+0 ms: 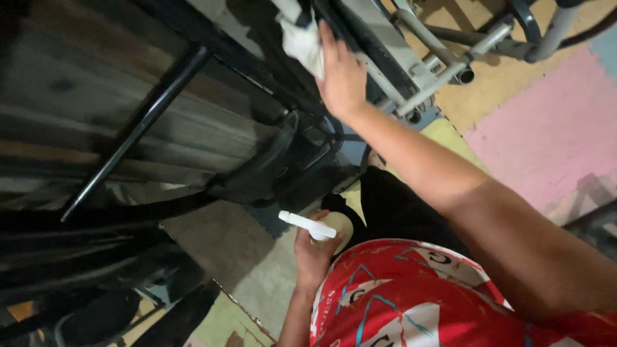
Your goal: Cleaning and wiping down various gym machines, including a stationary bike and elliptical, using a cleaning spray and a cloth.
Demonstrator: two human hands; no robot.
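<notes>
My right hand (342, 76) reaches up and forward, pressing a white cloth (303, 40) against the black and grey frame of an exercise machine (379, 45). My left hand (313, 252) stays low near my waist, wrapped around a spray bottle (307, 225) with a white trigger nozzle pointing left and a pale body. My red patterned shirt fills the lower right.
A black treadmill belt and side rail (138, 125) run across the left half. A black motor cover (292, 160) sits at the middle. Grey metal tubes (450, 58) cross at the top right. Pink, yellow and blue foam floor tiles (553, 128) cover the floor on the right.
</notes>
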